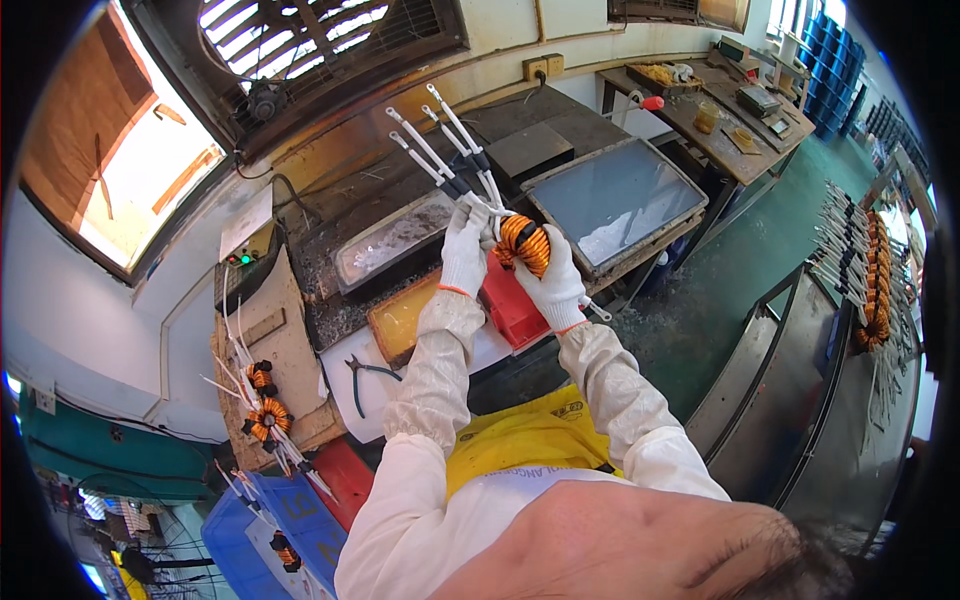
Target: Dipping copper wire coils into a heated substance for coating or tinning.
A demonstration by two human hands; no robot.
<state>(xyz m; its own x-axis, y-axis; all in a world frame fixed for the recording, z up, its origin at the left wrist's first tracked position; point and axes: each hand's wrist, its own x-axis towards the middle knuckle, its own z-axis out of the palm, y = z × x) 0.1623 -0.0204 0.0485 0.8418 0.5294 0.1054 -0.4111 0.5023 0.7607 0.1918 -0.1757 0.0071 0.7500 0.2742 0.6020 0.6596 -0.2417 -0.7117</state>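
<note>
Between my two white-gloved hands is a toroidal coil [523, 246] wound with orange copper wire. My right hand [553, 282] is closed around the coil's right side. Gripped in my left hand [466, 245] are the coil's white leads [482, 180], which have black sleeves and ring terminals on their tips. These leads point up and away from me, over the bench. Another white lead end [598, 311] sticks out below my right hand. Under my hands lies a red box-like piece [515, 305], partly hidden by them.
A narrow metal tray [350, 275] and a larger grey-surfaced tray [625, 190] sit on the bench. Nearby are a yellow block [392, 322] and cutting pliers [360, 388]. More coils [268, 420] lie left, above a blue crate [235, 540]; several others [877, 290] line a right-hand rack.
</note>
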